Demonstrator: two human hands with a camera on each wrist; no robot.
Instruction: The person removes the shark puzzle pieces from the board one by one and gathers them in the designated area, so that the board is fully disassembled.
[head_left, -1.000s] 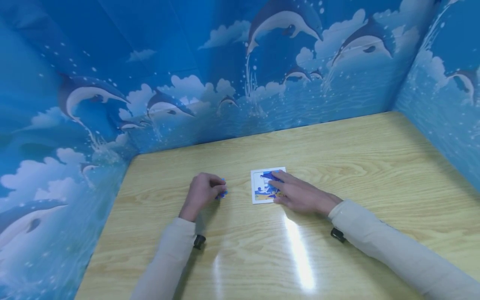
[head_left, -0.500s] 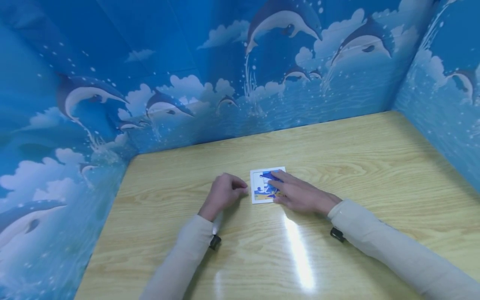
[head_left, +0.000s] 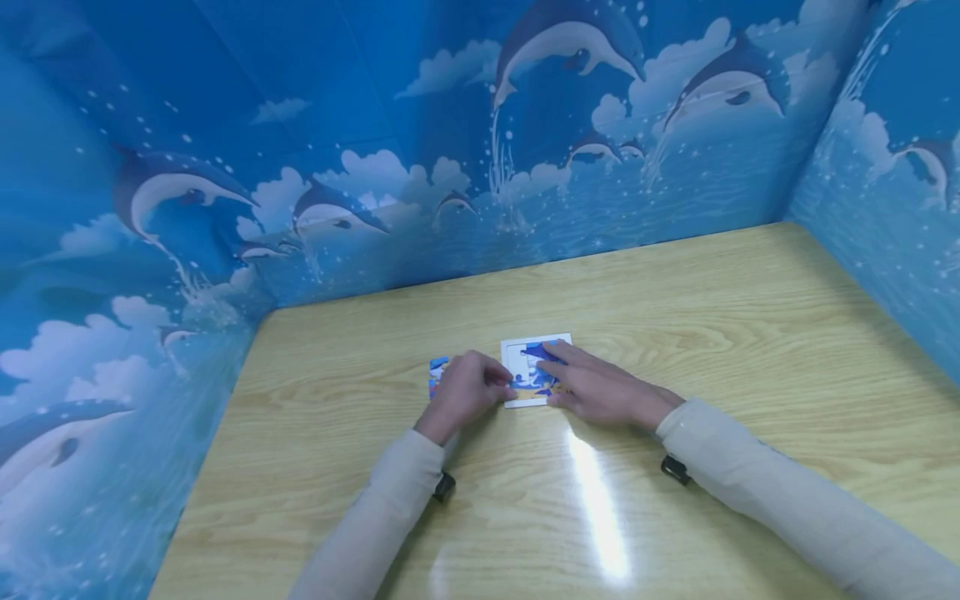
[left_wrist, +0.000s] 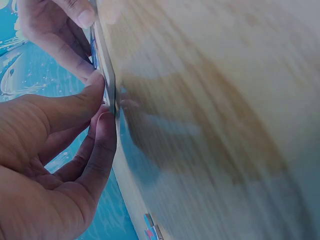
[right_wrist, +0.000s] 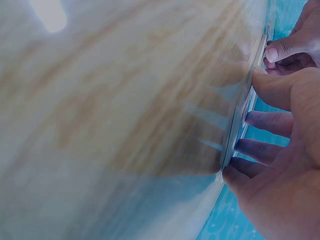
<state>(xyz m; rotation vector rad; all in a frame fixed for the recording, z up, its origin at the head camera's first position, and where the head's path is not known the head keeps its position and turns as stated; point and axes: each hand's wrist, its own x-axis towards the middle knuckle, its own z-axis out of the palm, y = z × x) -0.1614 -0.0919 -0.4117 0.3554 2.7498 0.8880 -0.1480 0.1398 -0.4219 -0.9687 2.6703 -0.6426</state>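
Both hands at puzzle tray.
Left hand [head_left: 467,390] pinches tray [head_left: 513,350] edge at 9 o'clock; right hand [head_left: 600,388] presses flat, fingers relaxed.

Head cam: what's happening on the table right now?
A person is working on a small white-framed picture puzzle board lying on the wooden table. The right hand rests flat on the board with straight fingers. The left hand has its fingertips at the board's left edge, pinching what looks like a small puzzle piece, mostly hidden. A few loose pieces lie on the table just left of that hand. Part of the picture is filled in.
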